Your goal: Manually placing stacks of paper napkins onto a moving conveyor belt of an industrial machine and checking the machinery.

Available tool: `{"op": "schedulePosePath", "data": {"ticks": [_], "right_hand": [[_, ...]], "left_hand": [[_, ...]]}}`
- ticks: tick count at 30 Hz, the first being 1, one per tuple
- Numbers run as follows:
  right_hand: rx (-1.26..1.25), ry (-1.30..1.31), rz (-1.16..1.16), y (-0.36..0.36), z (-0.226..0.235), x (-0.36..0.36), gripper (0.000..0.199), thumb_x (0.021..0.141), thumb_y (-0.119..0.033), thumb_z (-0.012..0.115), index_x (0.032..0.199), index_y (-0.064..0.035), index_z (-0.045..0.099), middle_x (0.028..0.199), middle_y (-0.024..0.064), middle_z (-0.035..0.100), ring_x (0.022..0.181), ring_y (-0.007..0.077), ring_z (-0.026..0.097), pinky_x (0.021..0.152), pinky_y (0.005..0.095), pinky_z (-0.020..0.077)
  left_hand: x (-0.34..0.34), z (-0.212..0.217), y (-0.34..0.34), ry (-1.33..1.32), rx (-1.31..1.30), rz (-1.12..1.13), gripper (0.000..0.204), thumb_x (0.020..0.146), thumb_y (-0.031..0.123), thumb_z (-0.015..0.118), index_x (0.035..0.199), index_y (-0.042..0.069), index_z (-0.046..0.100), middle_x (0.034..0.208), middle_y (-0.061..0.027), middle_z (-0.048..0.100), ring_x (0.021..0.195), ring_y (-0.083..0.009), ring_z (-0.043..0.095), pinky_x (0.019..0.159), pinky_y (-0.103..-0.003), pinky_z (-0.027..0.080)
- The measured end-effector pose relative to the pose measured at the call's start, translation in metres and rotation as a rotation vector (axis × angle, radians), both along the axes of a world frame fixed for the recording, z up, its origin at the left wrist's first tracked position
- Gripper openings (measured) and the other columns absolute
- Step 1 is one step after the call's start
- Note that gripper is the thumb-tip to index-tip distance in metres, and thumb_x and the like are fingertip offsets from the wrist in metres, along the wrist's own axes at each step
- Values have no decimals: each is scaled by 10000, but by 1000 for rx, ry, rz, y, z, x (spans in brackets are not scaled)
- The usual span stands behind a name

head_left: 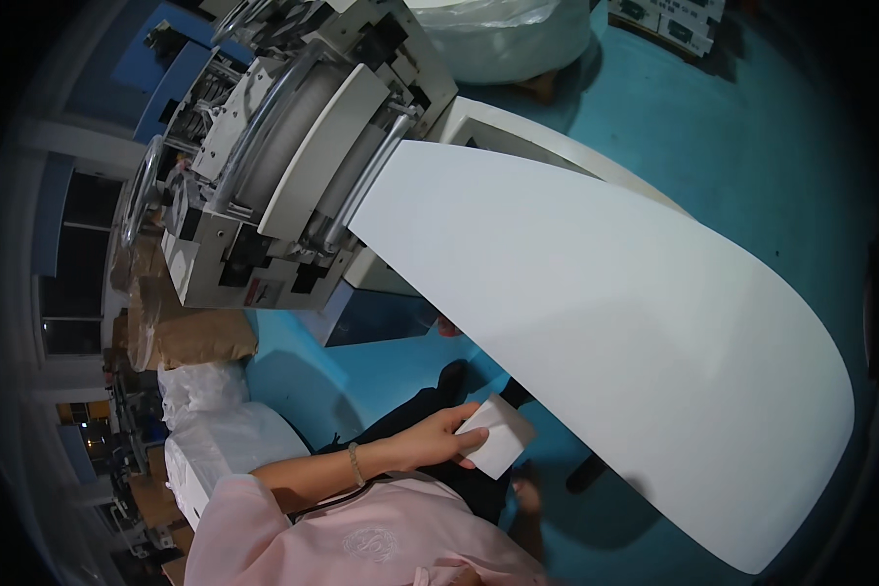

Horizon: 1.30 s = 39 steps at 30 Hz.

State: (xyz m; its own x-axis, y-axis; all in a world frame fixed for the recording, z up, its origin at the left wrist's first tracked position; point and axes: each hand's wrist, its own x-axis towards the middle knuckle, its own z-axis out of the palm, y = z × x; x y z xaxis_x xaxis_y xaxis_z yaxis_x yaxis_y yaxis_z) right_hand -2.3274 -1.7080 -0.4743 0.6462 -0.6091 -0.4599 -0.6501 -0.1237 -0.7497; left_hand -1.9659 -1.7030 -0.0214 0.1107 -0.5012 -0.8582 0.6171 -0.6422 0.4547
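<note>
My left hand (pixel 438 440) is closed on a small, square white pad (pixel 498 436), thumb on top and fingers at its near edge. It may be a thin stack or a folded piece; I cannot tell which. The pad is over my lap, just left of the edge of a long, smooth white tabletop (pixel 635 322). A skin-coloured shape (pixel 526 496) to the right of my lap looks like part of my right hand or forearm, dim and with no fingers to make out. Nothing shows in it.
A machine with rollers and a curved pale guard (pixel 327 151) stands at the upper left, joined to the tabletop's narrow end. Plastic-wrapped bundles (pixel 232 444) and a brown bag (pixel 205 337) sit at the left. A large plastic-covered bundle (pixel 503 39) and cartons (pixel 666 21) stand farther off.
</note>
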Motion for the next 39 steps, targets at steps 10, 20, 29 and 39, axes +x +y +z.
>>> {"op": "schedulePosePath", "data": {"ticks": [10,20,29,39], "right_hand": [[-111,118,227,-14,-43,-35,156,773,-198,620,737,-54,573,686,108,586,615,281,570,526,373,442],[960,63,-755,-3,55,91,272,934,-308,593,1070,-73,600,799,95,649,619,156,589,512,264,480],[638,66,-1004,103,72,162,195,919,-195,572,812,-34,549,585,43,486,472,164,508,407,270,405],[109,-507,755,450,285,689,215,992,-273,532,893,-85,568,765,15,568,689,125,522,620,278,422]], "left_hand": [[8,2,20,13,16,69,374,1010,254,515,1341,90,462,1170,-50,586,1047,-121,577,783,-261,558],[33,0,123,7,-76,117,424,1010,270,518,1383,86,434,1204,-40,567,1058,-108,562,791,-240,554],[94,-17,380,29,-317,310,420,1019,289,504,1384,96,426,1213,3,570,1072,-80,550,847,-242,539],[208,-21,712,-272,-335,947,371,1010,226,520,1266,-36,463,1163,-107,571,1031,-150,585,804,-301,579]]}}
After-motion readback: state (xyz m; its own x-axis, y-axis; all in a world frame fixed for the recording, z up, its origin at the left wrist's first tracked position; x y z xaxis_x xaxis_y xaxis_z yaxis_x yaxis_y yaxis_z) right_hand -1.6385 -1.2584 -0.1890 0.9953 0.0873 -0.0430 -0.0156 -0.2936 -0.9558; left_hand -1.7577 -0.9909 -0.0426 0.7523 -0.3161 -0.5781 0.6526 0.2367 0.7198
